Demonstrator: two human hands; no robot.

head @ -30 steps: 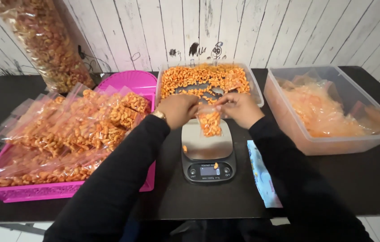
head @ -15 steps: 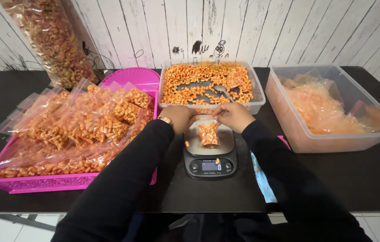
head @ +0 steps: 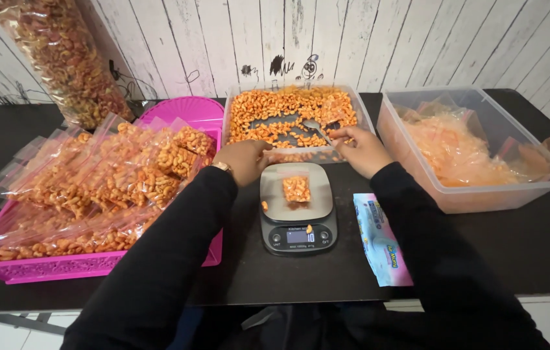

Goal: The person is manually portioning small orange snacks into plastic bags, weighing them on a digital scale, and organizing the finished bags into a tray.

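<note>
The small clear plastic bag of orange snack pieces [head: 296, 188] now lies flat on the steel plate of the black digital kitchen scale [head: 298, 217], let go by both hands — half a second ago the fingers were pinching its top edge, so the bag is resting on its own and the scale carries it alone. The left hand [head: 246, 159] hovers just up and left of the bag, fingers loosely curled, holding nothing that I can see. The right hand [head: 360, 149] has moved up and right of the bag to the rim of the clear rectangular tub of loose orange snacks [head: 291, 116], thumb and fingers closing on the handle of a metal spoon [head: 317, 128] lying in it. A stray snack piece sits on the scale's front panel and another on the plate beside the bag. Beyond the left hand, a pink plastic basket [head: 48, 269] is heaped with filled bags; behind it leans a tall clear sack of the same snacks [head: 61, 61]. Past the right hand stands a big clear plastic bin of empty bags [head: 476, 149], and near the right forearm a blue and pink printed packet [head: 382, 236] lies on the dark desk [head: 534, 253].
</note>
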